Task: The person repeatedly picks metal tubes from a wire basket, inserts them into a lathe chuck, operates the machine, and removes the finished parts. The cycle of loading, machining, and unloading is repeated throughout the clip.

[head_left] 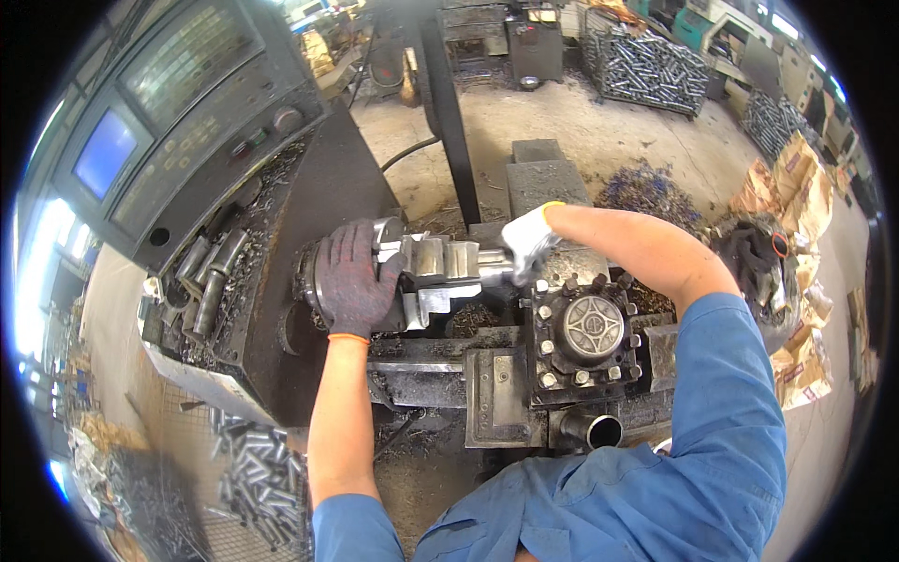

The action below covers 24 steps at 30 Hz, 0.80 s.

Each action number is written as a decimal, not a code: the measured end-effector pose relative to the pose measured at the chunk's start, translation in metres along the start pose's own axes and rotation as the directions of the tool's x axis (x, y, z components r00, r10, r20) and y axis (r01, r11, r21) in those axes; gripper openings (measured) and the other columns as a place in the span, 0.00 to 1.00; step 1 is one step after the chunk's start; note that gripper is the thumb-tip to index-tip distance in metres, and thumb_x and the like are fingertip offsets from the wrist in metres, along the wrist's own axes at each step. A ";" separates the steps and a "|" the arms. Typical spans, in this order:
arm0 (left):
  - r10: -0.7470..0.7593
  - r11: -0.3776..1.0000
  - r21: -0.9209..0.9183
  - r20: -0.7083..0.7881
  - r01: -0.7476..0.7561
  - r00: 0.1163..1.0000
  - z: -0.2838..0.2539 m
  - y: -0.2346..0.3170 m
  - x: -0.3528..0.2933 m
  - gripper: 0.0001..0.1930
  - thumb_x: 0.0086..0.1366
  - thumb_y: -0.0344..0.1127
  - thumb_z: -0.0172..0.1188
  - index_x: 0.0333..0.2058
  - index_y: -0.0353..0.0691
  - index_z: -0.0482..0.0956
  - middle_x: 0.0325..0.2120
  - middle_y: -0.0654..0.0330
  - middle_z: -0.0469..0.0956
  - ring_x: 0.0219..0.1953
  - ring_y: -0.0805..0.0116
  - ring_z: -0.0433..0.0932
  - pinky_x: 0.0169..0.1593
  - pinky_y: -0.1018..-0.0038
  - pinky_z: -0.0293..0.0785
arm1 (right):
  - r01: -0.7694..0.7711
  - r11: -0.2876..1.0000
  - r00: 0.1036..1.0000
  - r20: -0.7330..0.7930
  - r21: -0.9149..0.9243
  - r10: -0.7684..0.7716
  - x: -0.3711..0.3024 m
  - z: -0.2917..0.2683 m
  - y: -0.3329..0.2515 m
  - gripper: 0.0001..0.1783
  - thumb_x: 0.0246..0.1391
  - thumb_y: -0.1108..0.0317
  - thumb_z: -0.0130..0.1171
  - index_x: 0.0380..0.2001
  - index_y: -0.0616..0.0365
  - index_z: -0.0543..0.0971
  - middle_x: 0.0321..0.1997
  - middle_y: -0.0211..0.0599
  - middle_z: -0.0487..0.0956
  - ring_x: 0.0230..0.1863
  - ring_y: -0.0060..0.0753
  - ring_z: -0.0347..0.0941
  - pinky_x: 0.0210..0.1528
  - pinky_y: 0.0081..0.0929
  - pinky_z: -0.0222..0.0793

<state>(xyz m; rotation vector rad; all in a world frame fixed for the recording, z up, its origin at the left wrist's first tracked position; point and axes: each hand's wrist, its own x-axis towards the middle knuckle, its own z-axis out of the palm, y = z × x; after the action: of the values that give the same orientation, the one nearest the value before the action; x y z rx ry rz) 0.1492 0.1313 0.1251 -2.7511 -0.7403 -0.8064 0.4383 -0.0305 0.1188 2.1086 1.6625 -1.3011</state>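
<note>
While working at one lathe: left hand [354, 279], dark glove, spread flat over one chuck [323, 272]; right hand [527, 242], white glove, closed around one metal workpiece [440, 267] projecting from chuck; one tool turret [588, 337] just below

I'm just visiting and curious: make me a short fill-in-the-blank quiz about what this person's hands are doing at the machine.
1. The left hand wears a dark glove with an ____ cuff.
2. The right hand wears a ____ glove.
3. Both hands are on the metal chuck of the machine, and the left hand lies over its ____ end.
4. The person's sleeves are ____.

Missing words: orange; white; left; blue
</note>
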 end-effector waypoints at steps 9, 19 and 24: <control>-0.011 1.000 -0.028 -0.072 0.009 0.997 0.015 -0.004 -0.020 0.39 0.67 0.59 0.62 0.68 0.37 0.71 0.68 0.47 0.73 0.73 0.47 0.66 0.80 0.48 0.49 | -0.213 0.881 0.952 -0.293 -0.423 0.090 -0.034 0.014 -0.009 0.40 0.41 0.42 0.79 0.48 0.65 0.84 0.45 0.56 0.88 0.47 0.57 0.86 0.52 0.48 0.80; 0.031 0.666 -0.738 -0.120 -0.110 0.992 -0.056 0.045 -0.033 0.39 0.67 0.51 0.69 0.69 0.37 0.67 0.63 0.48 0.76 0.69 0.48 0.70 0.74 0.49 0.62 | -0.295 0.952 0.508 -0.830 0.082 0.229 -0.224 0.104 -0.175 0.38 0.46 0.50 0.71 0.57 0.61 0.77 0.51 0.55 0.83 0.48 0.53 0.85 0.51 0.43 0.85; 0.087 -0.581 -0.660 0.531 0.476 0.843 -0.069 0.130 -0.202 0.36 0.69 0.39 0.72 0.71 0.44 0.65 0.60 0.55 0.77 0.62 0.57 0.78 0.68 0.59 0.75 | -0.002 0.941 0.591 -0.759 0.338 0.274 -0.195 0.222 -0.221 0.56 0.32 0.47 0.85 0.65 0.58 0.74 0.56 0.56 0.82 0.61 0.54 0.81 0.64 0.44 0.77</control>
<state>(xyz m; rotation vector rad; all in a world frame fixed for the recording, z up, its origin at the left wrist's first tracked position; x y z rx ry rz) 0.0365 -0.0844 0.0682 -4.6937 -1.0053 -2.0249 0.1330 -0.2199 0.2026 3.2745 1.5145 -0.5535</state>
